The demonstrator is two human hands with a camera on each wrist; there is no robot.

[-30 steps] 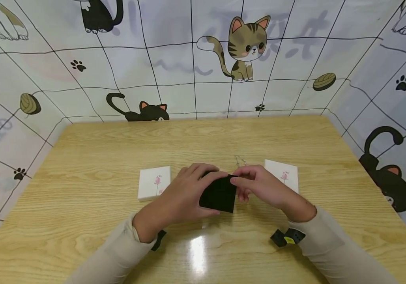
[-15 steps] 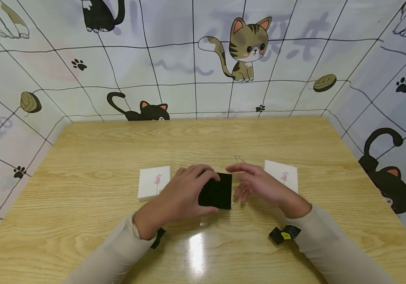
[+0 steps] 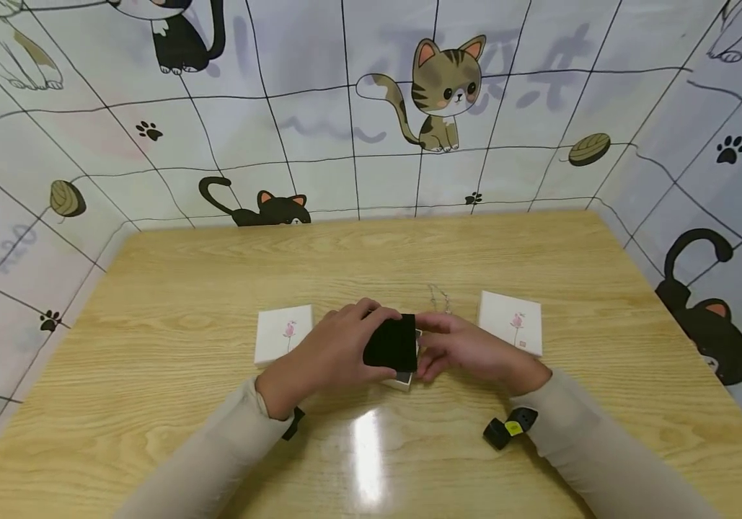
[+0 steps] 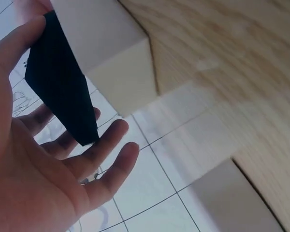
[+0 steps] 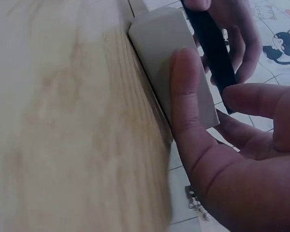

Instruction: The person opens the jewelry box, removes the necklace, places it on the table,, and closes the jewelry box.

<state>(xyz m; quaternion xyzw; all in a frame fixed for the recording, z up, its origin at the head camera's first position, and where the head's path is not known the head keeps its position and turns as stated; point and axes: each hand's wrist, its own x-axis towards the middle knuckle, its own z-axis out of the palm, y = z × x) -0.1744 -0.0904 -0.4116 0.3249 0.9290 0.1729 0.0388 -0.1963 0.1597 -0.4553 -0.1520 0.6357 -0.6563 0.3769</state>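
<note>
Fingers (image 3: 385,315) grip black pad (image 3: 390,346) near flower-printed white squares (image 3: 510,317).

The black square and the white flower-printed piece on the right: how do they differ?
The black square looks plain; the white piece shows a pink flower. The left hand holds the black square over a pale box, while the white piece lies on the table. Both look roughly square.

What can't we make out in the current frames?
Inside of middle box, head view: mostly hidden by black pad and left hand.
Near right corner of left box, head view: behind that hand.
Links of silver chain, head view: too small.
Rest of left hand, right wrist view: cut off by top edge.
</note>
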